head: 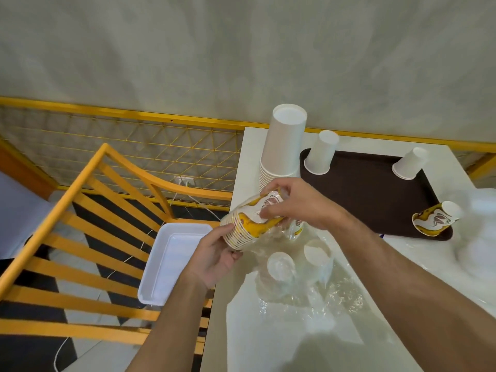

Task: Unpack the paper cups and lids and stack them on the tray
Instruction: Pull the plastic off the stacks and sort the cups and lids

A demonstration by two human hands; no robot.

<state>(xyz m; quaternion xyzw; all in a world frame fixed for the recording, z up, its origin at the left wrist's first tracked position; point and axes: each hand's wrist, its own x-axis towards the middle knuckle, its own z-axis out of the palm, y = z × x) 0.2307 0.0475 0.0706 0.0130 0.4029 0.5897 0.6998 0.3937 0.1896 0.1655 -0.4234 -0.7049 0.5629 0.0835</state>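
The left hand (214,257) cups the rim end of the printed cup stack (247,224), while the right hand (295,204) pinches its plastic wrap at the base end. The stack lies tilted, its long axis pointing toward the brown tray (375,200), just left of it above the worktop (268,345); the right forearm reaches across in front of the tray.

The surface (271,342) was glossy white, throwing back soft reflections. Clear plastic wrap (308,288) lay crinkled and shiny on it. The stack of printed cups (249,224) looked like matt paper in yellow and brown, part sheathed in the same shiny film. The tall stack of white cups (283,149) was plain matt paper. The tray (375,200) was dark brown, dull and finely textured. The white plastic tub (171,264) was smooth, the chair (88,224) painted orange.
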